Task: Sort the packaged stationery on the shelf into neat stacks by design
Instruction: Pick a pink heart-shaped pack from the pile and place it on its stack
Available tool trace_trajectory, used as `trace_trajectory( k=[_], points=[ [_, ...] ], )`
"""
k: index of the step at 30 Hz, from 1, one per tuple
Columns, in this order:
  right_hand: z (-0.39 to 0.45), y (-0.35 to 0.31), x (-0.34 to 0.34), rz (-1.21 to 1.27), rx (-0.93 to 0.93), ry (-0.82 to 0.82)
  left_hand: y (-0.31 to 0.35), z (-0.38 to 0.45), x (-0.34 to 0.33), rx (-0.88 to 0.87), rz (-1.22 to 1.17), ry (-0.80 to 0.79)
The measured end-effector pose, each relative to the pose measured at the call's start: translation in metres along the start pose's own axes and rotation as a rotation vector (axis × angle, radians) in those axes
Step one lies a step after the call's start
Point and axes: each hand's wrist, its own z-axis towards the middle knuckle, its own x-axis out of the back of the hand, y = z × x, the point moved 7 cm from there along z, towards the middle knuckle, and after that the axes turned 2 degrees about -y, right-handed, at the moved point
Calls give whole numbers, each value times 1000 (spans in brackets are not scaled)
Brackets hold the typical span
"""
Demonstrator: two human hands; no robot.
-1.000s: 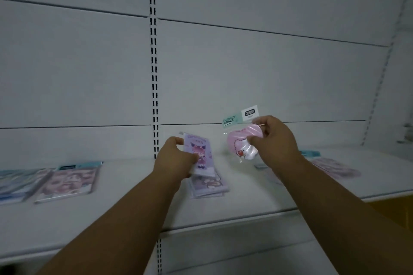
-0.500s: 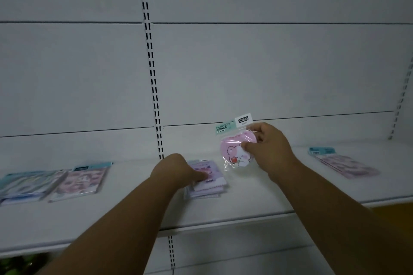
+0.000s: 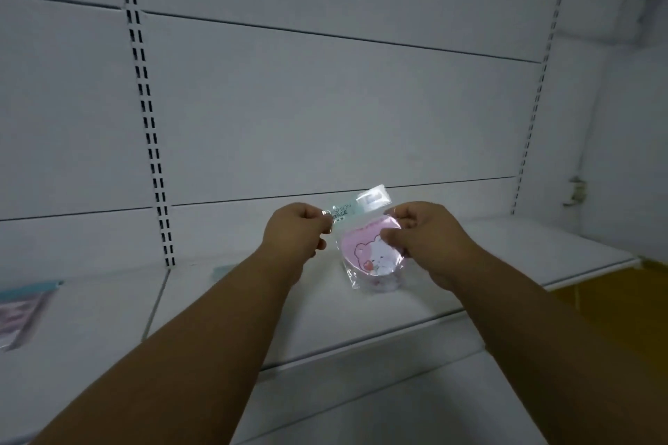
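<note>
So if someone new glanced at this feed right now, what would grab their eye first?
The pink bear-print item in a clear plastic packet, held up at centre frame above the white metal shelf. The left hand pinches its teal header card and the right hand grips its right side. Another flat packet lies at the shelf's far left.

My two bare forearms, no sleeves in view, my left hand (image 3: 294, 229) and my right hand (image 3: 424, 233) uncovered, no gloves, rings, watch or bands showing on fingers or wrists
</note>
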Motion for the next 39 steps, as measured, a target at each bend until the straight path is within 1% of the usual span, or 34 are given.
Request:
trace_trajectory(
  k=[2, 5, 7, 10, 13, 15, 18, 21, 23, 26, 29, 35, 39],
  points=[
    [9, 10, 11, -77, -25, -9, -3, 10, -16, -8, 52, 27],
    [29, 28, 15, -259, -69, -73, -13, 28, -38, 27, 163, 59],
    [46, 37, 13, -383, -69, -112, -23, 45, -50, 79, 319, 70],
    [65, 56, 2, -525, -89, -208, -40, 65, -62, 170, 649, 45],
    [70, 68, -11, -642, -58, -312, -51, 71, -66, 205, 828, 36],
    [72, 70, -17, -731, -2, -347, -54, 69, -67, 212, 926, 43],
    [78, 55, -19, -836, 155, -284, -52, 63, -65, 193, 983, 96],
    [78, 24, -28, -735, 335, -227, -40, 50, -60, 95, 1011, 173],
    [75, -2, -35, -658, 441, -182, -29, 37, -52, 24, 1051, 193],
    [65, -40, -57, -600, 549, -177, -12, 11, -25, -53, 1113, 236],
    [45, -76, -92, -541, 597, -235, 0, -26, 20, -83, 1153, 331],
    [-39, -161, -190, -471, 714, -348, -8, -118, 152, 13, 1204, 460],
    [-102, -211, -258, -471, 757, -392, -17, -177, 246, 77, 1254, 510]
  ],
)
